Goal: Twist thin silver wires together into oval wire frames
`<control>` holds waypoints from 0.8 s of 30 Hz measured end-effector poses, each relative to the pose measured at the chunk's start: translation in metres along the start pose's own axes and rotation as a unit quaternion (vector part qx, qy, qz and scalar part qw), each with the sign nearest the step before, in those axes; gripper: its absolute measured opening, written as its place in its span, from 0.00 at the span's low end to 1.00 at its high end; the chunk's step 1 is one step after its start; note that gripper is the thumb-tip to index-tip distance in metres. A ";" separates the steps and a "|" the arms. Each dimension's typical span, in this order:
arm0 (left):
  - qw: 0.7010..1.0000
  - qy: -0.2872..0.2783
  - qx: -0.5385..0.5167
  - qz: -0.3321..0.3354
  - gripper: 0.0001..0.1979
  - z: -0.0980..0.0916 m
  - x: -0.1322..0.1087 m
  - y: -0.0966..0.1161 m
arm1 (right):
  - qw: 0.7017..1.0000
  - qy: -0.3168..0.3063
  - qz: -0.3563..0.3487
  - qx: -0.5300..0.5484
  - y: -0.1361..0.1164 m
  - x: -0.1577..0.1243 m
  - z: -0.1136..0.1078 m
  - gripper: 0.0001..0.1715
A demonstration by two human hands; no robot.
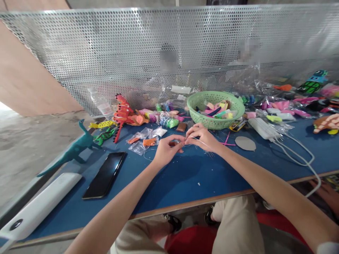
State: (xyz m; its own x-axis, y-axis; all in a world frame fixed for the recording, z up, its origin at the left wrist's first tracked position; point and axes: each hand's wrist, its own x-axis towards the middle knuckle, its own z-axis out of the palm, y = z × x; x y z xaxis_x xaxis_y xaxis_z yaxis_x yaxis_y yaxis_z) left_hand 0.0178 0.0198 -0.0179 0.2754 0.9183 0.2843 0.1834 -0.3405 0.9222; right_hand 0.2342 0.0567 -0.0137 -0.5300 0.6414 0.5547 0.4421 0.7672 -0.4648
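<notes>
Over the blue table, my left hand [169, 149] and my right hand [200, 137] meet at their fingertips, both closed in a pinch. A thin pale wire [197, 139] runs across the right fingers. Something small and brownish shows inside the curl of my left hand, too covered to name. Just beyond the fingertips lies a flat brown block [181, 127]. Fine wire ends [209, 154] stick out below my right hand. To the left are small clear bags with orange pieces [150, 141], and pink sticks [228, 143] lie to the right.
A green basket [192, 112] of coloured pieces stands behind the hands. A phone [104, 175], white power bank [43, 204] and teal dinosaur [71, 151] lie left. Right are a grey oval [245, 143] and a white charger [261, 129] with cables. Perforated metal mesh [127, 46] rises behind.
</notes>
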 end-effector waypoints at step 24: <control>0.977 -0.022 0.124 0.170 0.10 0.000 -0.007 0.005 | 0.881 -0.143 0.246 0.378 0.005 0.002 0.002 0.12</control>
State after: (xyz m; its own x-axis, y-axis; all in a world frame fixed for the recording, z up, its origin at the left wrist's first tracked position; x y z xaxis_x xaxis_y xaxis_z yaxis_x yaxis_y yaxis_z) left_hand 0.0168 0.0120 -0.0157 0.3988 0.7357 0.5474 0.2958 -0.6682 0.6827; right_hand 0.2338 0.0617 -0.0165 -0.6172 0.7868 0.0107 0.1183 0.1062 -0.9873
